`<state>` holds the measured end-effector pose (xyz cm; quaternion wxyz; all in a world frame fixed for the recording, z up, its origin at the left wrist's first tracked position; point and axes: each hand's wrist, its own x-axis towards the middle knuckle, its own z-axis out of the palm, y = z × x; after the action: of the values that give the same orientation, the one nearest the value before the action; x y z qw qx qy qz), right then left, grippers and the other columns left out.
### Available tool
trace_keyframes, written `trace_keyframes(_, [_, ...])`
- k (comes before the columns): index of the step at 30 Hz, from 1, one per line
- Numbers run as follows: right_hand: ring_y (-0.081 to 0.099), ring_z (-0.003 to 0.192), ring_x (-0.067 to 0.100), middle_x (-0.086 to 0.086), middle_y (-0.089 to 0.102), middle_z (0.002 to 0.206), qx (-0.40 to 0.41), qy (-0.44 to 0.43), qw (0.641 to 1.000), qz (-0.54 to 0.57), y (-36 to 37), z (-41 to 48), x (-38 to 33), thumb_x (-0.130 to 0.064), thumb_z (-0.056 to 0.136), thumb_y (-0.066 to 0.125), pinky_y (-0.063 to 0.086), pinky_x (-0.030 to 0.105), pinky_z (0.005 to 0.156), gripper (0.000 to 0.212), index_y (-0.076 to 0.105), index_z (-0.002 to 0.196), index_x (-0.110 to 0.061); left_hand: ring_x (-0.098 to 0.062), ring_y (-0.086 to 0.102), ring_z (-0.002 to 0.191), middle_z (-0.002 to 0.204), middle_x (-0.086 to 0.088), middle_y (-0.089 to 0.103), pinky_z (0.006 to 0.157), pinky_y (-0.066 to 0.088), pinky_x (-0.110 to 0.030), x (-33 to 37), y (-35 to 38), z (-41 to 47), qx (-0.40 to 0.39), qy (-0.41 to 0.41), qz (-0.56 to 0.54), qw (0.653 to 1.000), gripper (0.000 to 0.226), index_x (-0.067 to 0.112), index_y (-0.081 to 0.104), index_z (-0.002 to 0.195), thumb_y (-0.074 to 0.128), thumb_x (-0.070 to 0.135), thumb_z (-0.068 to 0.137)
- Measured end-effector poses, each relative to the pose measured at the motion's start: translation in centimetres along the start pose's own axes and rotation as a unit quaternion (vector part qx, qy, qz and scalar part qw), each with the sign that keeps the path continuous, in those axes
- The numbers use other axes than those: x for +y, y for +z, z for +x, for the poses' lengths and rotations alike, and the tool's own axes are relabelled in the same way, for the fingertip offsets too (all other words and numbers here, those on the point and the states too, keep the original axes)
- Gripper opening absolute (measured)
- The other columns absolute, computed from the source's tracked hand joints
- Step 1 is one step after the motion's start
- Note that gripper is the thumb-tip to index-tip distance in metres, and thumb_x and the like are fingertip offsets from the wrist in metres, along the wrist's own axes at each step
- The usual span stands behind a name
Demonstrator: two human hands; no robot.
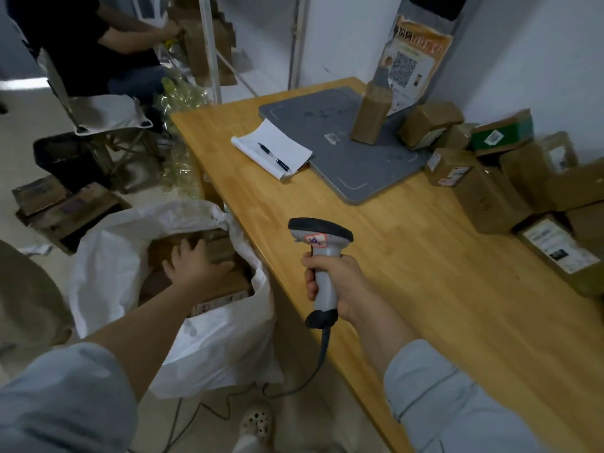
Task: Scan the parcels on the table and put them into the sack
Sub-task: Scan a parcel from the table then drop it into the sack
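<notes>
Roughly ten brown parcels [490, 201] crowd the table's [408, 273] far right edge. One white sack [212, 348] beside it holds several boxes. Left hand [192, 266] rests flat, fingers spread, on the top box [233, 284]; right hand [336, 282] grips one scanner [322, 237].

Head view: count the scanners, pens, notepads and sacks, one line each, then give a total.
Scanner: 1, gripped by the right hand
Pen: 1, lying on the notepad
Notepad: 1
Sack: 1, beside the table
Total: 4
</notes>
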<state>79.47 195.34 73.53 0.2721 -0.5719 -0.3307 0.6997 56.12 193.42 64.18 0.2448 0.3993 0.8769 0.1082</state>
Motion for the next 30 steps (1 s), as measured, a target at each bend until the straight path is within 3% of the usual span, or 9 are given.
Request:
trace_keyframes(3, [0.047, 0.041, 0.016, 0.008, 0.053, 0.057, 0.005, 0.036, 0.996, 0.087, -2.1, -0.1, -1.2, -0.004, 0.083, 0.066, 0.042, 0.024, 0.043, 0.010, 0.058, 0.079, -0.006, -0.036, 0.043, 0.126, 0.137, -0.015, 0.047, 0.106, 0.034, -0.053, 5.1, -0.3, 0.7, 0.016, 0.082, -0.027, 0.996, 0.063, 0.014, 0.047, 0.134, 0.059, 0.050, 0.084])
trace_keyframes(6, [0.048, 0.040, 0.013, 0.005, 0.052, 0.060, 0.009, 0.052, 0.980, 0.194, -5.6, -0.8, -2.6, -0.008, 0.087, 0.061, 0.044, 0.022, 0.043, 0.007, 0.056, 0.083, -0.005, -0.035, 0.045, 0.125, 0.144, -0.016, 0.042, 0.106, 0.036, -0.047, 11.6, -0.2, 0.4, -0.001, 0.161, -0.025, 0.987, 0.066, 0.011, 0.040, 0.143, 0.060, 0.044, 0.089])
trace_keyframes(10, [0.049, 0.039, 0.011, 0.003, 0.051, 0.055, 0.022, 0.002, 0.948, 0.318, -11.5, -2.8, -4.7, -0.010, 0.087, 0.056, 0.046, 0.020, 0.042, 0.009, 0.055, 0.082, -0.003, -0.034, 0.048, 0.123, 0.143, -0.017, 0.042, 0.103, 0.040, -0.044, 20.1, 1.5, -1.9, -0.034, 0.257, -0.049, 0.965, 0.065, 0.011, 0.039, 0.144, 0.062, 0.037, 0.089])
trace_keyframes(13, [0.050, 0.038, 0.012, 0.003, 0.050, 0.054, 0.052, -0.047, 0.929, 0.362, -16.6, -4.8, -6.4, -0.010, 0.078, 0.058, 0.047, 0.020, 0.042, 0.011, 0.054, 0.083, -0.002, -0.032, 0.049, 0.120, 0.138, -0.015, 0.046, 0.098, 0.043, -0.043, 26.2, 3.5, -4.3, -0.074, 0.319, -0.055, 0.943, 0.061, 0.011, 0.042, 0.142, 0.062, 0.035, 0.089])
trace_keyframes(17, [0.048, 0.037, 0.012, 0.003, 0.049, 0.051, 0.105, -0.098, 0.903, 0.405, -24.1, -6.8, -8.3, -0.010, 0.091, 0.049, 0.047, 0.020, 0.041, 0.010, 0.051, 0.083, -0.004, -0.033, 0.048, 0.122, 0.141, -0.015, 0.044, 0.099, 0.043, -0.042, 33.6, 6.7, -7.8, -0.122, 0.387, -0.046, 0.913, 0.064, 0.011, 0.038, 0.144, 0.061, 0.033, 0.090])
trace_keyframes(24, [0.047, 0.035, 0.010, 0.001, 0.050, 0.048, 0.166, -0.161, 0.868, 0.440, -36.4, -8.6, -12.0, -0.008, 0.092, 0.050, 0.045, 0.018, 0.040, 0.010, 0.052, 0.082, -0.005, -0.027, 0.046, 0.127, 0.144, -0.011, 0.044, 0.102, 0.042, -0.037, 48.4, 11.9, -13.4, -0.173, 0.463, -0.053, 0.868, 0.072, 0.011, 0.037, 0.146, 0.064, 0.042, 0.087])
trace_keyframes(28, [0.047, 0.036, 0.010, 0.001, 0.051, 0.049, 0.168, -0.171, 0.860, 0.451, -42.0, -8.0, -12.9, -0.006, 0.091, 0.051, 0.045, 0.018, 0.039, 0.006, 0.054, 0.085, -0.004, -0.029, 0.044, 0.129, 0.139, -0.011, 0.047, 0.099, 0.039, -0.036, 57.1, 14.9, -16.2, -0.139, 0.475, -0.099, 0.863, 0.067, 0.011, 0.039, 0.142, 0.065, 0.041, 0.087])
trace_keyframes(30, [0.048, 0.037, 0.011, 0.002, 0.051, 0.052, 0.160, -0.165, 0.862, 0.452, -44.0, -7.1, -12.7, -0.005, 0.089, 0.053, 0.045, 0.019, 0.039, 0.004, 0.054, 0.086, -0.003, -0.032, 0.035, 0.135, 0.145, -0.015, 0.039, 0.104, 0.036, -0.040, 60.8, 16.0, -17.3, -0.092, 0.498, -0.115, 0.854, 0.073, 0.015, 0.031, 0.146, 0.065, 0.039, 0.087])
